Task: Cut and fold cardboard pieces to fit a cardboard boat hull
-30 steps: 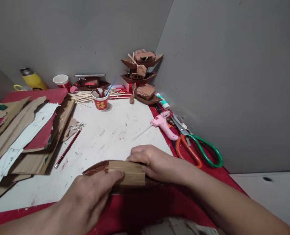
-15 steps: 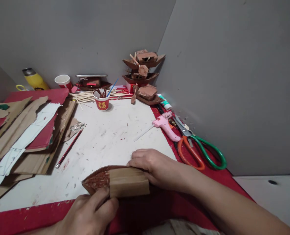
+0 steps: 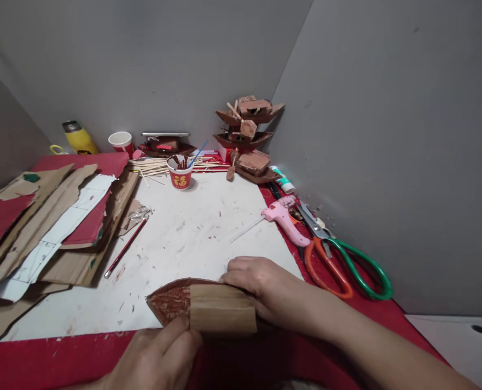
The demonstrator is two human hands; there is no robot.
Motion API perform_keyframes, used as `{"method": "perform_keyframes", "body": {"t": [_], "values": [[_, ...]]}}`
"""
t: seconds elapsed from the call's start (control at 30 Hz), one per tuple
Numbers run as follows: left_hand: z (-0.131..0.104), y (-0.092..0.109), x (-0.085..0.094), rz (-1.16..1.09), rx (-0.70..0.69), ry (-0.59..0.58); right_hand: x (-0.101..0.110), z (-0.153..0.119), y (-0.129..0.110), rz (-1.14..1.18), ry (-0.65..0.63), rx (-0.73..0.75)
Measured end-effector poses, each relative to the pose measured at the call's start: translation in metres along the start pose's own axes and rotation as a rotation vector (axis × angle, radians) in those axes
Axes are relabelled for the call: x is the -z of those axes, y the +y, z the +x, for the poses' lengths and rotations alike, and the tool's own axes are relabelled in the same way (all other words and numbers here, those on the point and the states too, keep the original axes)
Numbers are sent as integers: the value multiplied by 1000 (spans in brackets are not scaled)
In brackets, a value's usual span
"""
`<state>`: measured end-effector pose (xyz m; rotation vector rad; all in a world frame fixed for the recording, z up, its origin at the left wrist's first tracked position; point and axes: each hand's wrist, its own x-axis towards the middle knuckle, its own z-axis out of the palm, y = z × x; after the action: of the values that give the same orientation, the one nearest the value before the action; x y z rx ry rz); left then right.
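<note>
A brown boat-shaped cardboard model (image 3: 171, 300) lies at the front edge of the white sheet, its pointed end to the left. Across its middle sits a plain tan cardboard piece (image 3: 223, 310). My left hand (image 3: 159, 349) grips the near edge of the boat beside the tan piece's left end, fingers closed. At the far right side, my right hand (image 3: 261, 281) is closed round the boat's rim, next to the tan piece. The right end of the boat is hidden by my right hand and in shadow.
Cardboard scraps (image 3: 78, 265) are piled at left beside a red pencil (image 3: 126, 247). A paint cup (image 3: 180, 176), sticks (image 3: 153, 166) and small boats (image 3: 249, 135) stand at the back. A pink glue gun (image 3: 285, 221) and large scissors (image 3: 328, 246) lie at right.
The whole view has shifted, so things appear slightly lower and further right. My left hand's fingers have moved a little toward the near edge of the boat; my right hand keeps its place.
</note>
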<state>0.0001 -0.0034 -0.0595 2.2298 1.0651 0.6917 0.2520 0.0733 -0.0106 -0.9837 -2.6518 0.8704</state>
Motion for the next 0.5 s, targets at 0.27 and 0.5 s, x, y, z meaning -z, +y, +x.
{"method": "perform_keyframes", "body": {"t": [0.27,0.5], "values": [[12,15,16,57,-172,0,-3,-1,-3,-36,15,-22],[1,24,12,79,69,112,-3,0,-7,-106,22,-33]]}}
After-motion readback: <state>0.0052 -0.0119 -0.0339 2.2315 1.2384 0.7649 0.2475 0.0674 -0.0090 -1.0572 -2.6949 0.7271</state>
